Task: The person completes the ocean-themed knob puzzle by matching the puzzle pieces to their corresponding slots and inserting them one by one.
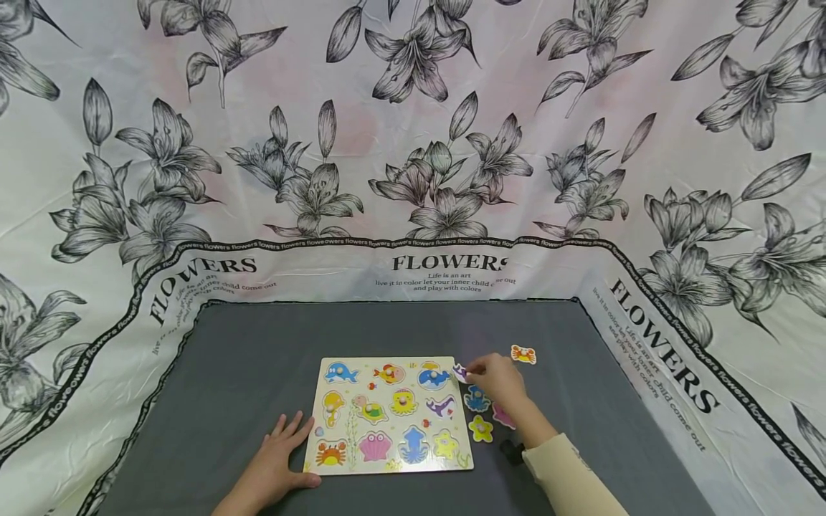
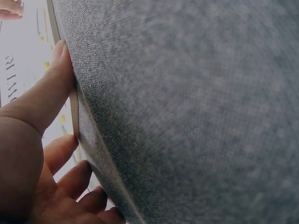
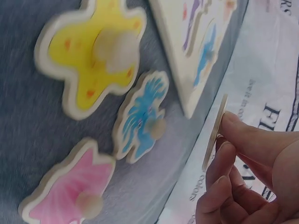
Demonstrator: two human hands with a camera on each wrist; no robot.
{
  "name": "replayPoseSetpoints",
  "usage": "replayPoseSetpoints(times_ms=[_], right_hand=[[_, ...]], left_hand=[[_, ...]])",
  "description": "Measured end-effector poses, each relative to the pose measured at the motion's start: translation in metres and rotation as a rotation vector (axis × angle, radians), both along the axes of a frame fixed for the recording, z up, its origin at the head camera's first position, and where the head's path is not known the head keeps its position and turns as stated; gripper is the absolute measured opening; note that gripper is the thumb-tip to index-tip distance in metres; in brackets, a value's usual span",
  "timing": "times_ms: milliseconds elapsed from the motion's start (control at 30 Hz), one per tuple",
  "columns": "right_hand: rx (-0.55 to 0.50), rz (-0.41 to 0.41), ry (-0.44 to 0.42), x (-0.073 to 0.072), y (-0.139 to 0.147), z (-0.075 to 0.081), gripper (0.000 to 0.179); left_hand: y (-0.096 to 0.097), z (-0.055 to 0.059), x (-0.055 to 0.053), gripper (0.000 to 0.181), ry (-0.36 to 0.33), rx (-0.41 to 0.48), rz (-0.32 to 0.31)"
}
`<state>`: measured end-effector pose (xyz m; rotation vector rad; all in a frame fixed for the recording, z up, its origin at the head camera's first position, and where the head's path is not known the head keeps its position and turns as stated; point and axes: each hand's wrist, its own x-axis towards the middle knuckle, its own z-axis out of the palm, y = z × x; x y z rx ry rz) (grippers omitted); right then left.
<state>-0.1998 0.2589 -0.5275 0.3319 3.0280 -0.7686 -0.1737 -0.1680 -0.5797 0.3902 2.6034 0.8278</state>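
Observation:
My right hand (image 1: 498, 381) pinches a small purple-and-white wooden puzzle piece (image 1: 459, 373) beside the upper right corner of the puzzle board (image 1: 351, 462). The right wrist view shows the piece (image 3: 215, 133) edge-on between thumb and fingers. With its fingers spread, my left hand (image 1: 274, 459) touches the board's left edge; in the left wrist view its thumb (image 2: 60, 63) and fingertips meet that edge. Right of the board lie a blue octopus-like piece (image 1: 477, 398), a yellow star piece (image 1: 480, 428) and a pink shell-like piece (image 1: 503, 416), partly hidden by my right hand.
A crab piece (image 1: 523, 355) lies beyond my right hand. Near the right sleeve (image 1: 574, 476) is a dark object (image 1: 513, 451), partly covered. Grey cloth (image 1: 252, 358) lies under the board, edged by a flower-printed border (image 1: 335, 276).

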Motion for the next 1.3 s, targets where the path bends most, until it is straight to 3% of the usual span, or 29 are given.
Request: replayPoseSetpoints(times_ms=[200,433,867,1300], right_hand=[[-0.030,0.045,0.004,0.008,-0.017,0.008,0.010],[-0.058,0.109,0.019,0.014,-0.029,0.001,0.008],[-0.105,0.142,-0.011,0.026,-0.040,-0.002,0.004],[-0.075,0.158,-0.049,0.032,-0.046,-0.012,0.004]], left_hand=[[-0.001,-0.001,-0.002,0.111,0.003,-0.001,-0.002],[-0.002,-0.003,-0.001,0.111,0.009,-0.006,-0.007],[-0.001,-0.002,0.001,0.111,-0.002,-0.003,-0.001],[0.003,0.001,0.000,0.112,-0.020,-0.020,0.005]])
